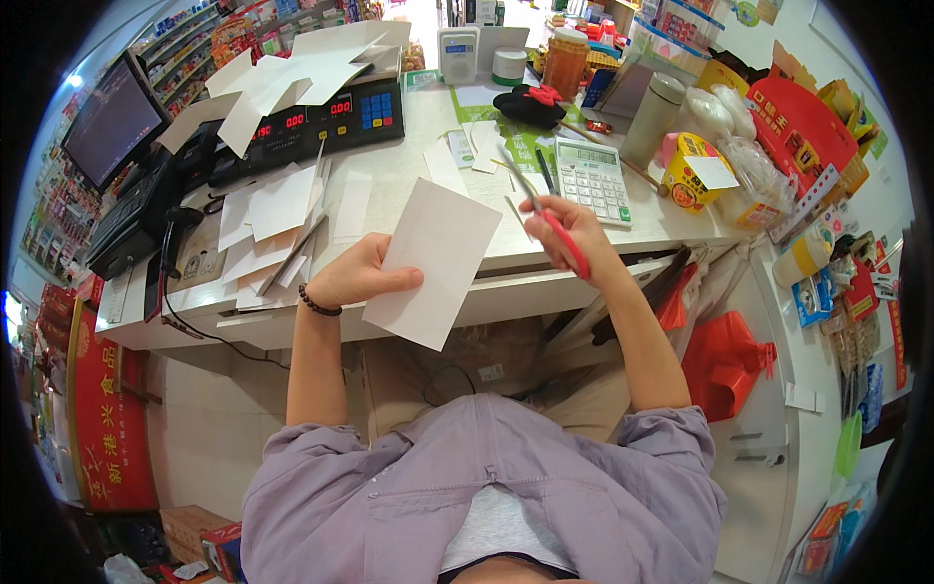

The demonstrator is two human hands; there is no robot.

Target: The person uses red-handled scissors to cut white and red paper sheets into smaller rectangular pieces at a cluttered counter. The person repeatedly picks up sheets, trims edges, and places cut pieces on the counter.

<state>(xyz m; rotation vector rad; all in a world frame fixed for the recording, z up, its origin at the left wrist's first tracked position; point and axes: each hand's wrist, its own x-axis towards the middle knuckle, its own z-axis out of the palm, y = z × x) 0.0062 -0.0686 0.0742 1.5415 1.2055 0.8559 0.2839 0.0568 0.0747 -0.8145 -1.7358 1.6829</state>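
Note:
A blank white sheet of card or stiff paper [445, 255] is pinched in my left hand [361, 274], thumb on top and fingers hidden beneath. It hangs tilted over the counter's front edge. In my right hand [573, 237] is a pair of scissors [564, 239] with red handles, its blades pointing up and away from me, apart from the sheet. The blades look slightly blurred. Beyond the right hand lie narrow paper strips [441, 166], a black pen [546, 171] and a white calculator [592, 179]. Left of my left hand rests a loose pile of cut white pieces [273, 215].
More white sheets [306, 69] lie across a black price scale [314, 120]. A barcode scanner [179, 226] and its cable sit at the left near a monitor [113, 120]. A thermos [653, 120] and a yellow noodle cup [697, 171] stand on the white counter [408, 150].

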